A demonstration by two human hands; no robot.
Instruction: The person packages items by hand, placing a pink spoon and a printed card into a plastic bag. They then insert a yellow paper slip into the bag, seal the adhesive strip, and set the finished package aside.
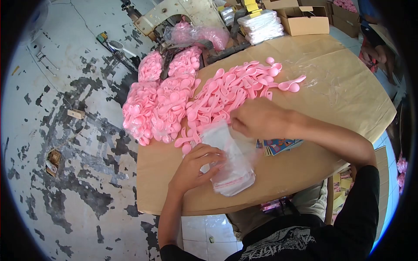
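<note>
A pile of clear plastic bags [233, 174] lies flat near the front of the table. My left hand [193, 168] rests at its left side, thumb and fingers apart, with the fingertips touching the plastic. My right hand [257, 118] is closed just above the far end of the bags, its fingers curled down. What it holds, if anything, is hidden. Blurred clear film shows below it. Loose pink spoons [226, 93] form a heap right behind my hands. Printed cards [278, 146] lie partly under my right forearm.
Plastic bags packed with pink spoons [152, 108] stand at the table's left edge. A machine [183, 19] is behind them. White plastic packs [261, 27] and a cardboard box [303, 22] are at the back. Brown paper [348, 87] covers the table. Another person's hand [378, 53] shows far right.
</note>
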